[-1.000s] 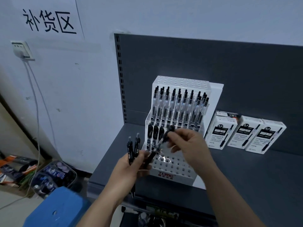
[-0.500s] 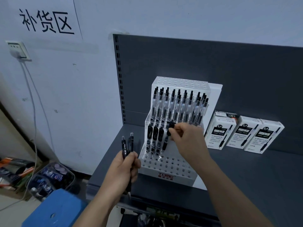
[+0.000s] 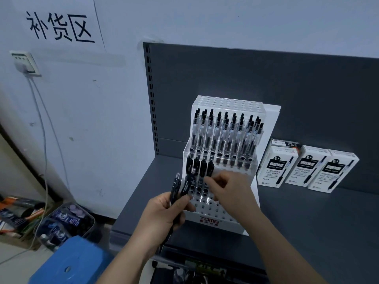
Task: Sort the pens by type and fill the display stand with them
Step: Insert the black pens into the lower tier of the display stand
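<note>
At the near left edge of the view stands a blue stool (image 3: 69,263), and on the floor behind it a clear tub (image 3: 67,220) holds dark packets.

Just in front of the stand, the left hand (image 3: 162,220) is curled round two black pens (image 3: 176,188). It grips them by the lower part, so that their tops point up and a little to the right. To the right of it, the right hand (image 3: 231,191) hangs over the lower tier of the stand with its fingers loosely bent and a little apart. I see nothing between them. Its fingertips (image 3: 208,179) are just in front of the lower end of one standing pen, and I cannot tell if they touch it.

The white display stand (image 3: 211,219) sits on the dark grey shelf (image 3: 307,226) and has the red word TOME on its front. Its low front tier shows rows of open holes. In the middle tier four black pens (image 3: 196,166) stand upright side by side at the left end. In the tier above, many clear pens (image 3: 225,136) with black tops fill the rows.

Further right, three white pen boxes (image 3: 307,171) lean against the grey back panel (image 3: 266,78), with a fourth one partly hidden behind the left box.

On the far left, the pale wall carries a socket (image 3: 24,62) with a cable (image 3: 44,140) hanging down, and black Chinese characters (image 3: 59,27) above.
</note>
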{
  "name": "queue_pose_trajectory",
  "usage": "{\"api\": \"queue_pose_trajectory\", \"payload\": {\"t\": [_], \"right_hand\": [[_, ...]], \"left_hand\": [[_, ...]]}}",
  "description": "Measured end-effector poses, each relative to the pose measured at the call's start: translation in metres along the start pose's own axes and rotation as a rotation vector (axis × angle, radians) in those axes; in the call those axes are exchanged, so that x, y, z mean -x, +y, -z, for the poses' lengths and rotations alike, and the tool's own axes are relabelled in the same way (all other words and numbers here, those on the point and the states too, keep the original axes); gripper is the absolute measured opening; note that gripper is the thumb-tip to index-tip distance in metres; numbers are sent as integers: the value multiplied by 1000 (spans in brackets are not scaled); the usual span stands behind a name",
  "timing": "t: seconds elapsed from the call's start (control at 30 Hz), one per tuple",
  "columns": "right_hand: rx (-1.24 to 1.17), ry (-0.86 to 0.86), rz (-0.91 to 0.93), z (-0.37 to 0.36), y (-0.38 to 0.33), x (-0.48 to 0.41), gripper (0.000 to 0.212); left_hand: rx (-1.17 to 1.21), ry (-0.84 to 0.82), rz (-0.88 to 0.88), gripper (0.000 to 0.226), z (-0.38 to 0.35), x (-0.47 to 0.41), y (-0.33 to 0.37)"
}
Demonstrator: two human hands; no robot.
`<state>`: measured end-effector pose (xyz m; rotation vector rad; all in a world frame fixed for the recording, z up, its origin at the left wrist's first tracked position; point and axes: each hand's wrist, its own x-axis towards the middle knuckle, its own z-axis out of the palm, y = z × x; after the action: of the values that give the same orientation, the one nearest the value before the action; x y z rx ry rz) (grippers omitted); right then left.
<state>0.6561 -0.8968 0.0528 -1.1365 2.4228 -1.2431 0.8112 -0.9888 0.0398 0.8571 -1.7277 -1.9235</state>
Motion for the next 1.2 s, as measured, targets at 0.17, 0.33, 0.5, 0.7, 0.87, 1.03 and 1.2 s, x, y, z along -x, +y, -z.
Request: {"api": "queue_pose_trajectory", "payload": {"t": [0.17,0.33,0.5,0.7,0.87,1.03,1.2], "right_hand": [[-392,-112,-47,3,-16,8,16],[-508,-55,-98,18,-4,5,12],[-525,-120,-86,24,-5,7,5],[-311,84,68,68,-3,-5,12],[82,185,212,63,2,-13,22],[275,100,209,41,1,-17,24],[493,-64,130,25,-4,-22,24]], "left_hand": [[-69,-40,-6,23,-10,-3,-3],[27,-43,19,15,-12,-6,-6],[14,-6,-5,11,-12,-6,-8],[-73,36,-51,18,-7,-5,-3],[-28,94,41,27,-4,-8,-7],[62,89,31,14,-4,-9,-9],[-76,44,-44,22,-3,-5,-11]]}}
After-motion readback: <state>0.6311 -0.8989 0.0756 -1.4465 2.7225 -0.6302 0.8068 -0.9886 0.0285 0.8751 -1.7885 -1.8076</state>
